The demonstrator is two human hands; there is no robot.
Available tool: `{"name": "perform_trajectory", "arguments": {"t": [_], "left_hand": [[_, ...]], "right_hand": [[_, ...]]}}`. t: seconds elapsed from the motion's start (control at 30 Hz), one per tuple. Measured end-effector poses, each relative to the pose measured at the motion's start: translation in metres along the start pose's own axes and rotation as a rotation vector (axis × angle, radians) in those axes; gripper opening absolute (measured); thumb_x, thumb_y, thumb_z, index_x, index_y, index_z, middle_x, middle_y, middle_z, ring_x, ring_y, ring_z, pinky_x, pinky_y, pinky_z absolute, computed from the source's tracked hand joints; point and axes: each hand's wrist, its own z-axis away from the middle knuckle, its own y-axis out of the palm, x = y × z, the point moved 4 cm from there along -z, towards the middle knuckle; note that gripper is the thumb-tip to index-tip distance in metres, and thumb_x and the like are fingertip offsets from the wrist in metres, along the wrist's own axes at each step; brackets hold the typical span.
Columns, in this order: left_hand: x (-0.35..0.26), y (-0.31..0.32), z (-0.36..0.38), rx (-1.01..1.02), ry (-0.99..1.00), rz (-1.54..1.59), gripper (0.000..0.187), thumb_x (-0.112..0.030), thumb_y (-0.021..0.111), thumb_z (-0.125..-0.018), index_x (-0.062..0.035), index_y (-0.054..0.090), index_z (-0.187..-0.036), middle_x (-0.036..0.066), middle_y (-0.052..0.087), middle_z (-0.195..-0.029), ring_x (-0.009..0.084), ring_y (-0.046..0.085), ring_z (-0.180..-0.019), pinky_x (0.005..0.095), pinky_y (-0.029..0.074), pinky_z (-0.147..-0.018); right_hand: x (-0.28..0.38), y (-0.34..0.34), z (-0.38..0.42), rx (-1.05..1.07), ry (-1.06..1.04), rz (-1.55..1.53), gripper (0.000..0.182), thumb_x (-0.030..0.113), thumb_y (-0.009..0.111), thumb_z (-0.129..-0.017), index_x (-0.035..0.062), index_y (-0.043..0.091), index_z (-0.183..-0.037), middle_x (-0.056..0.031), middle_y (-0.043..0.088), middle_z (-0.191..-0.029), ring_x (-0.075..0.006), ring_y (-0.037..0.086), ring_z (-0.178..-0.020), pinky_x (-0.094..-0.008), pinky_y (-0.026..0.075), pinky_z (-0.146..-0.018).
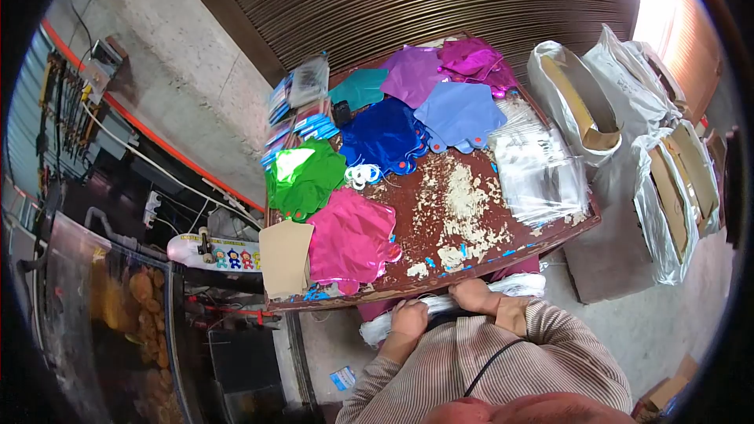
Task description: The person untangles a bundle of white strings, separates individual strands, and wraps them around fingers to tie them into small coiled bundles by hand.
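Observation:
A long white bundle (520, 285), which looks like thin string or strips, lies across my lap at the table's front edge. My left hand (410, 319) is closed over its left part, fingers curled down. Closer to the middle, my right hand (471, 297) also grips the bundle with bent fingers. Just beyond the hands, on the worn brown table (440, 212), rests a stack of pink foil balloons (353, 235). Beside it are green foil balloons (308, 180), blue foil balloons (383, 135) and a small coil of white ribbon (363, 176).
Clear plastic sleeves (542, 169) are piled at the table's right. Light blue (460, 114), purple (414, 74) and magenta (475, 59) foil balloons lie at the back. White bags with cardboard (577, 102) stand right of the table. A skateboard (212, 253) is at left.

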Motion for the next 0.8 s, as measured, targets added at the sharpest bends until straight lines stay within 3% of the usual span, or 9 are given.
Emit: {"name": "perform_trajectory", "arguments": {"t": [0.03, 0.2, 0.37, 0.57, 0.8], "left_hand": [[-0.002, -0.004, 0.001, -0.04, -0.016, 0.0, 0.018, -0.021, 0.056, -0.082, -0.0099, 0.069, -0.087, 0.009, 0.068, -0.087, 0.032, 0.064, -0.079, 0.045, 0.05, -0.074], [-0.011, -0.015, 0.001, -0.169, -0.05, 0.149, 0.016, -0.018, 0.063, -0.082, -0.0095, 0.071, -0.094, 0.006, 0.069, -0.089, 0.0288, 0.064, -0.079, 0.0373, 0.051, -0.073], [-0.029, -0.018, -0.006, -0.065, -0.043, 0.537, 0.019, -0.018, 0.065, -0.083, -0.0084, 0.071, -0.098, 0.006, 0.07, -0.093, 0.0268, 0.065, -0.078, 0.0324, 0.051, -0.07], [-0.023, -0.033, -0.003, -0.038, -0.11, 0.549, 0.019, -0.018, 0.066, -0.084, -0.0077, 0.07, -0.099, 0.007, 0.07, -0.094, 0.0257, 0.065, -0.076, 0.0301, 0.051, -0.067], [-0.022, -0.045, -0.004, -0.149, -0.125, 0.507, 0.016, -0.016, 0.064, -0.084, -0.0072, 0.07, -0.096, 0.007, 0.069, -0.092, 0.0265, 0.063, -0.075, 0.0318, 0.05, -0.068]], "right_hand": [[0.0, -0.003, 0.002, -0.077, 0.023, -0.034, 0.022, 0.021, 0.05, -0.082, 0.0072, 0.066, -0.089, -0.0136, 0.068, -0.087, -0.0373, 0.063, -0.073, -0.0487, 0.048, -0.064], [0.024, -0.04, 0.016, 0.027, -0.018, 0.01, 0.018, 0.018, 0.05, -0.083, 0.0058, 0.063, -0.085, -0.0141, 0.067, -0.082, -0.0361, 0.062, -0.07, -0.0443, 0.049, -0.061], [0.04, -0.076, 0.032, -0.159, -0.089, -0.168, 0.011, 0.015, 0.053, -0.083, 0.0061, 0.06, -0.082, -0.0134, 0.066, -0.08, -0.0338, 0.062, -0.068, -0.0408, 0.048, -0.06], [0.038, -0.092, 0.05, -0.323, -0.173, -0.343, 0.006, 0.011, 0.057, -0.081, 0.0066, 0.06, -0.082, -0.0109, 0.066, -0.076, -0.0314, 0.062, -0.065, -0.0395, 0.048, -0.058], [0.044, -0.103, 0.051, -0.292, -0.111, -0.103, 0.007, 0.01, 0.058, -0.08, 0.0063, 0.062, -0.085, -0.0098, 0.066, -0.078, -0.0304, 0.062, -0.066, -0.0378, 0.048, -0.058]]}}
